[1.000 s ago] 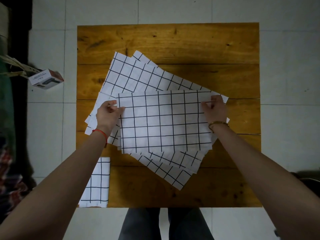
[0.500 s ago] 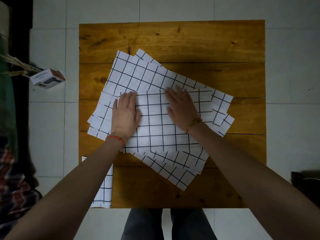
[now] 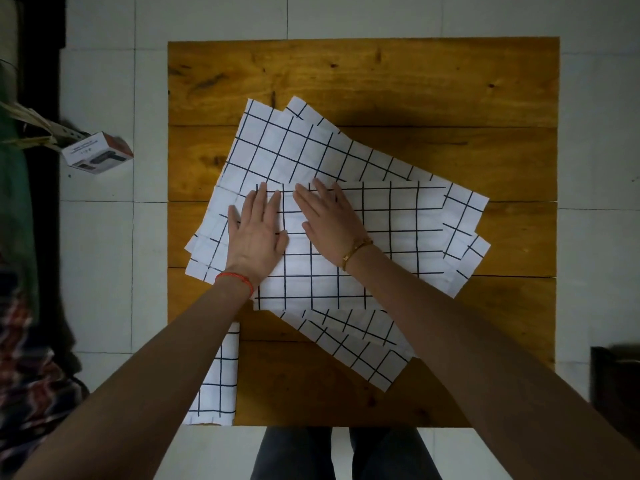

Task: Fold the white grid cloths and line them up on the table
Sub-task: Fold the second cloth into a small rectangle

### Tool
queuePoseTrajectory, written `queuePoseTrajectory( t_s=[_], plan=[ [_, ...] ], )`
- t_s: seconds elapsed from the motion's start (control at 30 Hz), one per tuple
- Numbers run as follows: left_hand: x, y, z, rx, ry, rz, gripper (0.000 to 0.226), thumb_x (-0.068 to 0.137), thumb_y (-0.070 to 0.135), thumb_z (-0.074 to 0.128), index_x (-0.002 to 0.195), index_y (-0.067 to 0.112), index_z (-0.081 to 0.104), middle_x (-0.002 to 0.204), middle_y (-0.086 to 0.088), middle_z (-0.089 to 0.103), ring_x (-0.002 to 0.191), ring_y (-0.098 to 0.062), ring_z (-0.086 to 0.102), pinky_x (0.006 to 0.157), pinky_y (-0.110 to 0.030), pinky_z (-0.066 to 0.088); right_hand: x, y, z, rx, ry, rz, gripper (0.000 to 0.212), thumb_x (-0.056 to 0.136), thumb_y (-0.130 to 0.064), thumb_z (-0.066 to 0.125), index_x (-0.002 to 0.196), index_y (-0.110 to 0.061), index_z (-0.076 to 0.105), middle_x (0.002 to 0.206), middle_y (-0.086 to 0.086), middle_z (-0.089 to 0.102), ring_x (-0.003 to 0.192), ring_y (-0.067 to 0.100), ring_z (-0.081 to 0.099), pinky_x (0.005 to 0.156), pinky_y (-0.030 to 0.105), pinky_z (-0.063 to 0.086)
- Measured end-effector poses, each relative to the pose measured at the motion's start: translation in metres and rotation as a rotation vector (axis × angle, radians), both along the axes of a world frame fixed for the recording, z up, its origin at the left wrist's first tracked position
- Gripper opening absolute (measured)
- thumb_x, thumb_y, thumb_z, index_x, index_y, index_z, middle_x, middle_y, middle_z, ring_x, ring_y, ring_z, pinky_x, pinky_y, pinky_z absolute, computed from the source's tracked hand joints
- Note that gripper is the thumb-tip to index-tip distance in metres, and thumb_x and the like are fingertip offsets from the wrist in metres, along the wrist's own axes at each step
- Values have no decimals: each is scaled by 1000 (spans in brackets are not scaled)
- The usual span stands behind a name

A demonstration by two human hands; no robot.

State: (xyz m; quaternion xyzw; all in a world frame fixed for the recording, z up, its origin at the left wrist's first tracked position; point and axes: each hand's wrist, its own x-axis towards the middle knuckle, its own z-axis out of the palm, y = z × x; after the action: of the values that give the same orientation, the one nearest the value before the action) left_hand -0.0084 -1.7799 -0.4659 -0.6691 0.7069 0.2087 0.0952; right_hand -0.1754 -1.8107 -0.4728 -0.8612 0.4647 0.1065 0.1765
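Several white grid cloths (image 3: 298, 150) lie in a loose, skewed pile across the middle of the wooden table (image 3: 363, 74). On top lies a folded grid cloth (image 3: 391, 237), squared to the table. My left hand (image 3: 256, 230) presses flat on its left part, fingers straight. My right hand (image 3: 329, 220) presses flat just beside it, fingers straight and spread, close to the left hand. Another folded grid cloth (image 3: 218, 386) lies at the table's near left corner, partly under my left forearm.
A small white and red box (image 3: 98, 154) lies on the tiled floor left of the table. Patterned fabric (image 3: 27, 358) sits at the far left. A dark object (image 3: 616, 375) stands on the floor at the right. My legs show below the table's near edge.
My hands let go of the top cloth's far corners, laid it flat, and moved together onto its left part. The right hand slid further left since half a second ago.
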Motion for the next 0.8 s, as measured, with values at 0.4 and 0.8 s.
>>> queuePoseTrajectory(
  t_s=[0.4, 0.8],
  plan=[
    [2, -2, 2, 35, 8, -1, 73, 95, 37, 45, 154, 20, 7, 162, -5, -1, 149, -25, 0, 118, -57, 8, -135, 19, 2, -121, 246, -427, 56, 99, -35, 19, 150, -12, 14, 156, 4, 21, 145, 29, 9, 117, 53, 10],
    [-2, 15, 8, -237, 281, 270, 64, 87, 13, 61, 144, 9, 33, 149, -15, 29, 138, -29, 29, 113, -40, 34, -132, 23, 17, -138, 116, -485, 60, 97, -37, 27, 149, -11, 17, 157, 6, 15, 146, 28, 8, 118, 48, 6]
  ],
)
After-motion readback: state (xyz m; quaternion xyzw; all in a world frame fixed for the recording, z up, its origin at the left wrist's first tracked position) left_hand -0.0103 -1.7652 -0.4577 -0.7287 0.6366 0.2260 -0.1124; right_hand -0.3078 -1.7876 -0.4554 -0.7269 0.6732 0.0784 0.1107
